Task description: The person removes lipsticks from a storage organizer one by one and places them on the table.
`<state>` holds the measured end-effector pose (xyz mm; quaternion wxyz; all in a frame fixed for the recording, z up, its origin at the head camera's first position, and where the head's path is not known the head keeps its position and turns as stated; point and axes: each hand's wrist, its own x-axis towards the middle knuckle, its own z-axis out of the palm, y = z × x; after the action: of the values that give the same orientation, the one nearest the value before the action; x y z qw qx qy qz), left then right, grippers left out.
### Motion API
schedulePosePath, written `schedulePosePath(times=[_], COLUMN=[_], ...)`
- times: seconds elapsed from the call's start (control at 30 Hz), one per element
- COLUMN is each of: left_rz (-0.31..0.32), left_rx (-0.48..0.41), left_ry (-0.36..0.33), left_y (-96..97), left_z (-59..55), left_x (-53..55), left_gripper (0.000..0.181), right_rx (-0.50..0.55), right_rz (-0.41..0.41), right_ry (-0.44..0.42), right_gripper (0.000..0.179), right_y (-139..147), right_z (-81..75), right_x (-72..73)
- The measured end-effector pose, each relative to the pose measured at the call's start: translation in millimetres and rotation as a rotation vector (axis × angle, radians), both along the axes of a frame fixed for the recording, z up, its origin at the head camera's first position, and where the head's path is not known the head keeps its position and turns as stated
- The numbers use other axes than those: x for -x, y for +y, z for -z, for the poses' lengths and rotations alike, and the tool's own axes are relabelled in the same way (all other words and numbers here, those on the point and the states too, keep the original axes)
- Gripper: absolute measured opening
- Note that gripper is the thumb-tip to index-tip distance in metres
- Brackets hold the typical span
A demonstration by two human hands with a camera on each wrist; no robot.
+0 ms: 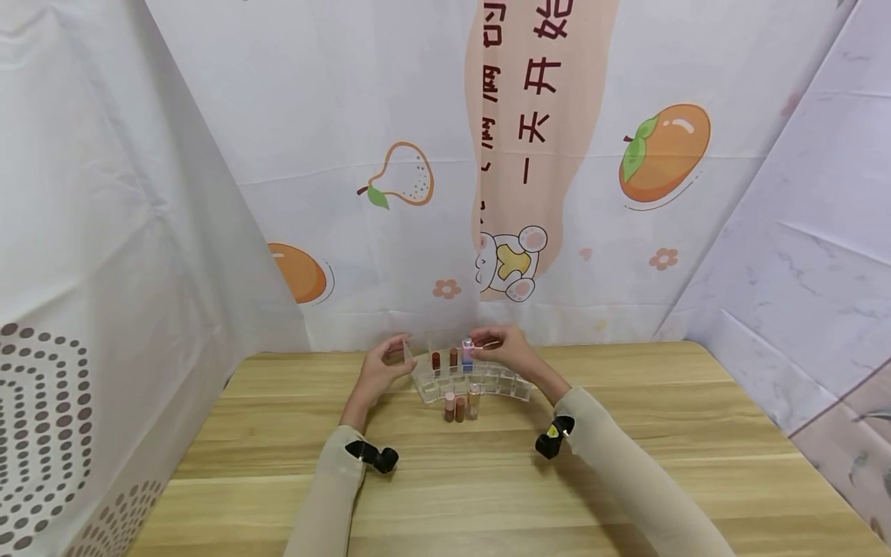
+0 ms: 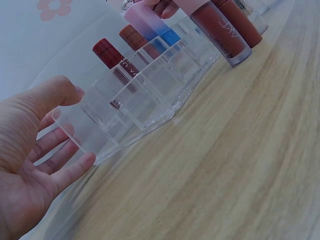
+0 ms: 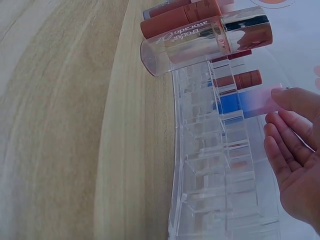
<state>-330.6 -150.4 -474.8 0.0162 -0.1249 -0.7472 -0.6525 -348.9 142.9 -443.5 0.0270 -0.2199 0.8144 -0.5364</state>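
Note:
A clear stepped lipstick organizer [image 1: 515, 387] curves across the far part of the table. My left hand [image 1: 376, 379] holds its left end, with the thumb at the upper edge of the end panel [image 2: 67, 127] and fingers behind and below. My right hand [image 1: 511, 352] pinches the pink top of a pink-and-blue lipstick tube [image 3: 256, 102] between thumb and fingers. The tube's blue end sits within a rear slot. Left of it, a dark red lip tube [image 2: 107, 53] and a brown-capped lip tube [image 2: 134, 37] stand in the same row.
Before the organizer stand a pink-capped lip gloss [image 1: 448, 406], a brown lip tube [image 1: 460, 411] and a clear tube with a shiny cap [image 1: 474, 402]. A printed cloth [image 1: 390, 255] hangs behind the wooden table [image 1: 445, 495].

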Motion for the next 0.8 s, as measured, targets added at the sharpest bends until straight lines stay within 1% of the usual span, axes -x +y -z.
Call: schedulePosePath(times=[0.23,0.33,0.4,0.47,0.57,0.67,0.8], left_rz=[-0.004,0.000,0.002,0.004,0.004,0.000,0.003], left_rx=[0.019,0.026,0.028,0.031,0.034,0.037,0.034], left_ry=[-0.007,-0.017,-0.022,-0.024,-0.022,-0.014,-0.014], left_y=[-0.6,-0.6,-0.5,-0.7,-1.0,-1.1,-0.6], left_z=[-2.6,-4.1,-4.9,-5.1,-4.7,-4.0,-4.1], left_x=[-2.3,-2.9,-2.8,-2.4,-1.7,-1.5,-3.0], left_gripper=[0.061,0.061,0.061,0.061,0.061,0.061,0.060], right_rx=[-0.001,0.003,-0.002,-0.005,-0.012,-0.004,0.004], right_rz=[-0.029,-0.031,-0.032,-0.030,-0.022,-0.011,0.001], right_ry=[-0.022,-0.026,-0.029,-0.041,-0.044,-0.037,-0.019], right_gripper=[0.037,0.037,0.036,0.036,0.037,0.037,0.036], right_y=[-7.2,-7.6,-7.2,-6.6,-4.8,-3.8,-2.6], right_z=[-32.4,-34.3,-33.4,-29.6,-18.5,-8.4,-1.2], right_x=[-25.8,-26.9,-25.1,-20.3,-10.2,-3.3,-1.6])
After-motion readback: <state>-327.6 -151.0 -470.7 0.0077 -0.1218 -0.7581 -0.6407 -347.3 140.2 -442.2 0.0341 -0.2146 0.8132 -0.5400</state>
